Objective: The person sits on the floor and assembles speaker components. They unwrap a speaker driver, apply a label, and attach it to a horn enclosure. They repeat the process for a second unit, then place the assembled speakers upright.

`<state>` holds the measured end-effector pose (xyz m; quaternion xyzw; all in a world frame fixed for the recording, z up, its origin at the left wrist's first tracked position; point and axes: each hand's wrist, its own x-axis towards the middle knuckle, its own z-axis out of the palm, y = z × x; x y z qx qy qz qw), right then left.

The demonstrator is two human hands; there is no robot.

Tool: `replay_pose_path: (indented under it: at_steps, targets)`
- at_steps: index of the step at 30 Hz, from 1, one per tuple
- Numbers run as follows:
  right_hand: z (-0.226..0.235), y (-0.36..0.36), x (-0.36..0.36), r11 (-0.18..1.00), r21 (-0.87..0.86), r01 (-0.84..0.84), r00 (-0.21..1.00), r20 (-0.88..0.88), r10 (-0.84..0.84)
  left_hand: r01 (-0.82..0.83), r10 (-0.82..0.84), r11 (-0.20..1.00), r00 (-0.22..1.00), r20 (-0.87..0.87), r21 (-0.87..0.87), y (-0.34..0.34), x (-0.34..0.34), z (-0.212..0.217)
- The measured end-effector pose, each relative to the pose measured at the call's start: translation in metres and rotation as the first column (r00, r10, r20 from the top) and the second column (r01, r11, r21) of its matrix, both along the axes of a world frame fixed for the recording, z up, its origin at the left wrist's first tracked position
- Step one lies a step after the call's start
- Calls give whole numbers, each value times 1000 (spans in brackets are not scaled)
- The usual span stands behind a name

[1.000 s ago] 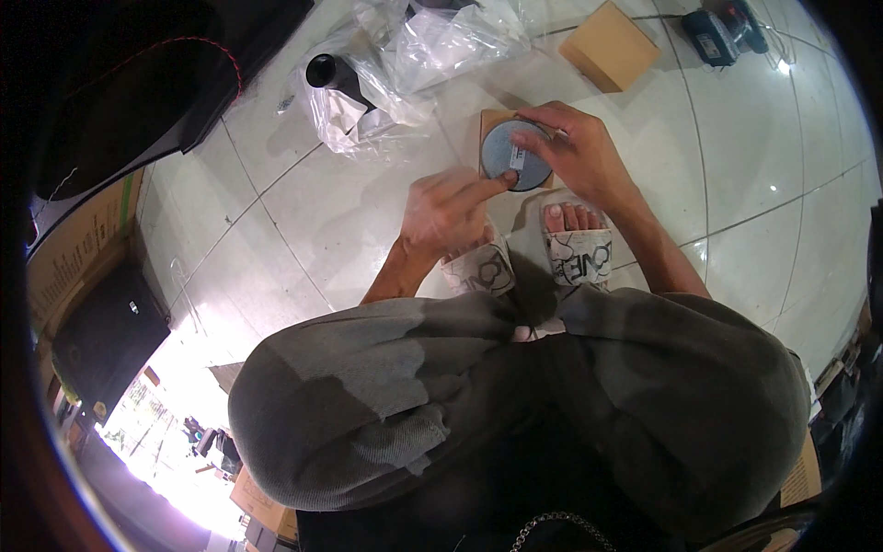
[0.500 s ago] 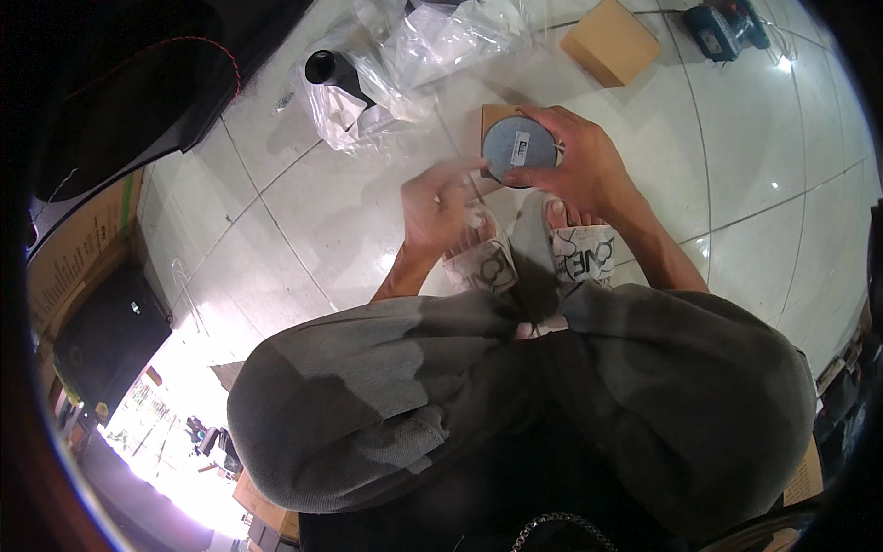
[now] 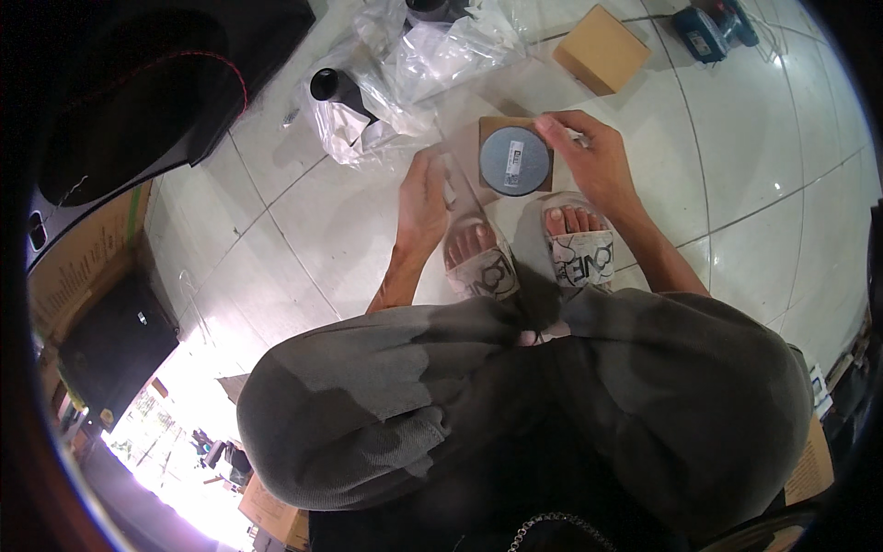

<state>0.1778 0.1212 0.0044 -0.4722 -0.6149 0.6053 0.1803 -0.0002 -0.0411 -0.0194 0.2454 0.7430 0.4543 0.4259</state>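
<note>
A small brown cardboard box (image 3: 490,126) stands on the floor in front of my feet. At its top shows a round blue-grey disc (image 3: 501,166) with a white label; how deep it sits in the box is hidden. My right hand (image 3: 593,156) grips the box at its far right corner, fingertips on the edge. Left of the box, apart from it, my left hand (image 3: 423,202) is curled, with a pale, partly see-through patch at its fingers, too blurred to name.
Clear plastic bags (image 3: 432,60) with a black cylinder (image 3: 325,85) lie at the far left. Another brown box (image 3: 602,51) and a teal power tool (image 3: 704,35) are at the far right. My sandalled feet (image 3: 575,244) are close by on the tiled floor.
My right hand has let go of the disc's side and moved to the box's corner, uncovering the disc. My left hand has drawn slightly away to the left.
</note>
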Motion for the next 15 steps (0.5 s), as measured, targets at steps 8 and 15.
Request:
replay_pose_path:
  at_steps: [8, 15]
  targets:
    - [-2, 55, 45, 930, -266, 253, 965, -1, -263, -198, 160, 977, 926, 341, 81, 36, -54, 59]
    - [-26, 102, 66, 927, 241, 287, 943, 101, -318, 461, -429, 877, 878, 210, -134, 133, -82, 169]
